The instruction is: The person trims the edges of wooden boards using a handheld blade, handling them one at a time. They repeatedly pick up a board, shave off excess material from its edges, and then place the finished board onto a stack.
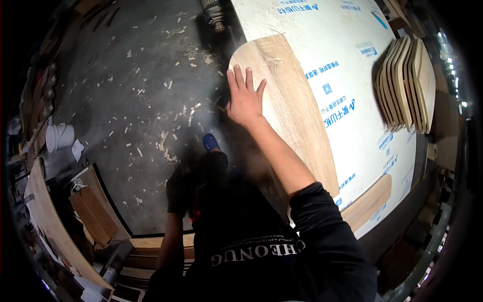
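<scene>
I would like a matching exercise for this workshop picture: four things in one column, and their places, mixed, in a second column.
Things:
1. right hand
2. stack of wooden boards
3. white bucket
4. wood chips

Places:
A. on the floor, far left
B. scattered over the dark floor
C. flat on the oak-look panel
D. on the white sheet, right side

Pairs: 1-C, 2-D, 3-A, 4-B

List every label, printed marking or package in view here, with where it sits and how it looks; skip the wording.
White protective film sheet: covers the workbench top at right, printed with repeating small blue logo marks.
Dark top with pale printed lettering: on the person, lower centre.
White plastic bucket: on the floor at far left, round, no label readable.
No screens or signs show.
</scene>
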A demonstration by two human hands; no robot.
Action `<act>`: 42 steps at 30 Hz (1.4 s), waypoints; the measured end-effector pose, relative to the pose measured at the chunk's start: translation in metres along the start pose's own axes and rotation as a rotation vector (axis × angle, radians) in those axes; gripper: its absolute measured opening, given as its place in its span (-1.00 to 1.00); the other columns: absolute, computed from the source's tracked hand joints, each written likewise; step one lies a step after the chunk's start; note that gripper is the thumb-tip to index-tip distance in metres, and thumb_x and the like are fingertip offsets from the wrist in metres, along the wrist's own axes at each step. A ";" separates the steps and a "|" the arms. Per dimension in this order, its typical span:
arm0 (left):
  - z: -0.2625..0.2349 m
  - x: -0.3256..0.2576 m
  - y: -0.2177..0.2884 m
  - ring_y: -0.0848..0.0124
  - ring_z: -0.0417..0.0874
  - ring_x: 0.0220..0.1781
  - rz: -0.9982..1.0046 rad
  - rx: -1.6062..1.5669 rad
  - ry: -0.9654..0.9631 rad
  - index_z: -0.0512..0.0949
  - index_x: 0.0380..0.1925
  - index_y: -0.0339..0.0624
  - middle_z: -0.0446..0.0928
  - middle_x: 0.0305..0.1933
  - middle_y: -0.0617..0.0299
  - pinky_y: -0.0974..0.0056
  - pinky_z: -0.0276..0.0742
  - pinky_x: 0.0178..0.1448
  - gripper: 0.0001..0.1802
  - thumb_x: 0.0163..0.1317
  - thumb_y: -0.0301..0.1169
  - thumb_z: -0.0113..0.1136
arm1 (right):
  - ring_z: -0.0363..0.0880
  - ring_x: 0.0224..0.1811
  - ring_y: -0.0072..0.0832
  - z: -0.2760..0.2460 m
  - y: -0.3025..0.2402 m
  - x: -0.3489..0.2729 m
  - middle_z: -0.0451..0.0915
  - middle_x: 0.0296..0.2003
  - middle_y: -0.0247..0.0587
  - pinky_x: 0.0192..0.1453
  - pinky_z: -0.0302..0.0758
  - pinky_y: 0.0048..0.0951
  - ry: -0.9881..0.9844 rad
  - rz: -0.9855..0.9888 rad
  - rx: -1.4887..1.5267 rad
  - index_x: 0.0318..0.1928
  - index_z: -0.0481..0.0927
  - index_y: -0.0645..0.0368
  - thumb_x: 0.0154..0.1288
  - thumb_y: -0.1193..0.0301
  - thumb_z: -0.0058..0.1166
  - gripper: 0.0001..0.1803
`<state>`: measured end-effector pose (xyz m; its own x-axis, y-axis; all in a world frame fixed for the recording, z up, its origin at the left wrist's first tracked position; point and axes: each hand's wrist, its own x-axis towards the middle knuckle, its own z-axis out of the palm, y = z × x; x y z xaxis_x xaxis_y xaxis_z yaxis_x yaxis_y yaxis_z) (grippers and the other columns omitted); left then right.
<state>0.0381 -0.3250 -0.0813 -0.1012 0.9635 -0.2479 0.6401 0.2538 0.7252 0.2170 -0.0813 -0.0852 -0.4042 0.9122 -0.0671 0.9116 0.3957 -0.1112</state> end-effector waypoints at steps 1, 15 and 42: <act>-0.008 -0.008 -0.004 0.36 0.69 -0.05 -0.261 0.085 -0.025 0.50 0.10 -0.33 0.65 -0.07 0.07 0.31 0.57 -0.01 -0.56 0.20 -0.46 0.18 | -0.20 0.56 -0.02 0.001 -0.005 0.009 -0.09 0.51 -0.15 0.39 -0.11 0.50 -0.005 -0.015 0.004 0.48 0.03 0.03 0.09 0.19 0.20 -0.03; 0.010 0.188 0.001 0.23 0.62 -0.16 0.274 0.268 0.004 0.46 0.17 -0.20 0.60 -0.18 0.13 0.21 0.54 -0.08 -0.54 0.29 -0.31 0.06 | -0.12 0.56 -0.12 -0.001 0.052 -0.004 0.01 0.49 -0.10 0.54 -0.16 0.12 0.087 -0.171 0.179 0.43 0.16 0.08 0.21 -0.11 0.05 -0.11; 0.016 0.223 0.071 0.33 0.60 -0.37 0.780 0.586 -0.081 0.41 0.30 0.16 0.57 -0.38 0.21 0.21 0.50 -0.29 -0.41 0.23 -0.49 0.00 | 0.00 0.48 0.12 0.005 0.165 -0.266 0.07 0.47 -0.02 0.37 0.01 0.30 0.114 0.392 0.068 0.36 0.35 -0.13 -0.03 -0.11 0.22 -0.10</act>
<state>0.0733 -0.0929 -0.0951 0.5491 0.8289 0.1067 0.7846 -0.5553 0.2760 0.4741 -0.2591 -0.0907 -0.0129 0.9999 -0.0079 0.9864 0.0114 -0.1640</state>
